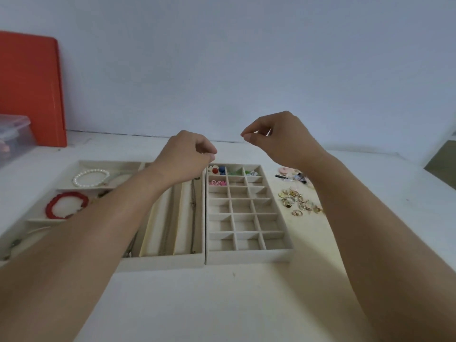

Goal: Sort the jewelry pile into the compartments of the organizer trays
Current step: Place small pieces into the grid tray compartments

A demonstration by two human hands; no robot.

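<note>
Beige velvet-like trays sit side by side on a white table [222, 304], head view only. Grid tray [249, 257] in the middle has many small square compartments; its far row holds a flower-shaped piece with red and blue beads [217, 169], green bits [234, 172] and a small green-white item [251, 173], and the far-left cell of the second row holds pink pieces [217, 183]; other cells look bare. Touching its left wall, long-slot tray [162, 264] holds thin chains [193, 208] laid lengthwise. Further left, partly under the left forearm, a third tray [111, 165] has a white pearl bracelet [90, 177] in a far compartment and a red bead bracelet [66, 205] in the one nearer. Loose jewelry pile [299, 202] of gold rings and small pieces lies on the table just right of the grid tray, with a few pink and dark items [292, 175] beyond it. Left hand [183, 159] is raised over the far end of the long-slot tray, fingertips pinched together; right hand [281, 138] is raised higher over the table's far edge, thumb and forefinger pinched; cannot tell what either pinch holds, possibly a fine strand between them. Orange board [29, 90] leans on the wall at the far left corner, clear plastic box [13, 137] in front of it.
</note>
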